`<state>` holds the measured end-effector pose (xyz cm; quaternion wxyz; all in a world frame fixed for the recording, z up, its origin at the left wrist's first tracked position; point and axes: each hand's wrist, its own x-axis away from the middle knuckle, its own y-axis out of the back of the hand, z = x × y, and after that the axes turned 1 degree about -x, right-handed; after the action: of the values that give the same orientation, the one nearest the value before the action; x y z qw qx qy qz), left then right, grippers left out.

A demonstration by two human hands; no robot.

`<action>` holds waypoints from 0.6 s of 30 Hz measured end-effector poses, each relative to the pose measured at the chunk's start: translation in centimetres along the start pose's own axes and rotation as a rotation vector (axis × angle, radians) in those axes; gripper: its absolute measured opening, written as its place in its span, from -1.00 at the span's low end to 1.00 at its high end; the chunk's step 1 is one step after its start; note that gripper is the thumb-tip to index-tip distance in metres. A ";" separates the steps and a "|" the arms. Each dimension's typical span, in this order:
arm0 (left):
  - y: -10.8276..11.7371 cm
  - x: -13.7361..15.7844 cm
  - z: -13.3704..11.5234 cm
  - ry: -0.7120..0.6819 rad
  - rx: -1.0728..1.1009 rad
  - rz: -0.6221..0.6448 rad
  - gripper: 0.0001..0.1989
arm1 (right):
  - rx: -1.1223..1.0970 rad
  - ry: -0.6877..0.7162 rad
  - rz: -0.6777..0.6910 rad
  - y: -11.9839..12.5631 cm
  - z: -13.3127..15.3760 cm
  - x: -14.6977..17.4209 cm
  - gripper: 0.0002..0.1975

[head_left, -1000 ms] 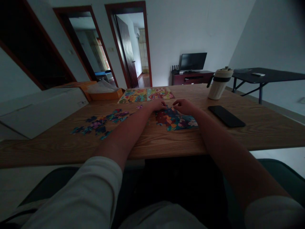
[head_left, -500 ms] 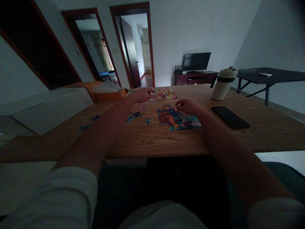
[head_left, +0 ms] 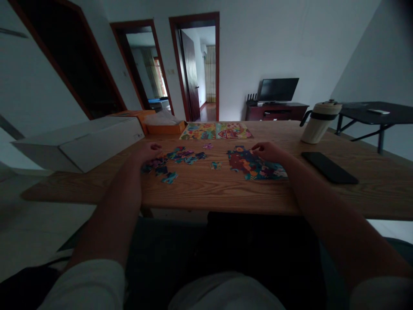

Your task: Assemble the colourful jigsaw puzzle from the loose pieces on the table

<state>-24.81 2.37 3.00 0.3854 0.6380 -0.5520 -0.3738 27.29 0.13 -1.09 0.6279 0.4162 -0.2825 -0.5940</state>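
Note:
My left hand (head_left: pixel 148 153) is over the left end of a spread of loose jigsaw pieces (head_left: pixel 185 156), its fingers loosely bent and apart. I see nothing held in it. On the right, my right hand (head_left: pixel 269 151) rests at the upper edge of a partly joined jigsaw puzzle (head_left: pixel 248 163) with dark blue, red and orange pictures. Its fingers are curled, with a small gap to the thumb, and the hand covers part of the puzzle. Between the two lie a single teal piece (head_left: pixel 216 165) and a pink piece (head_left: pixel 208 146).
Behind the pieces lies a colourful picture sheet (head_left: pixel 216 131). An orange box (head_left: pixel 166 128) with clear plastic and a long white box (head_left: pixel 93 140) stand at the left. To the right are a black phone (head_left: pixel 329 167) and a cream tumbler (head_left: pixel 318 125) on the wooden table (head_left: pixel 206 196).
My left hand has come back from the picture sheet, left and nearer, to the loose pieces. My right hand stays at the puzzle. The view has shifted a little to the left.

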 end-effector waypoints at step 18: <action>-2.2 1.5 -4.9 -0.298 -0.179 0.058 -0.51 | 0.030 0.035 -0.014 -0.1 0.3 0.2 -0.74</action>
<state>-19.27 1.47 3.02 0.3652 0.5225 -0.5859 -0.5004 26.96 -0.14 -1.07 0.6222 0.4377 -0.2775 -0.5867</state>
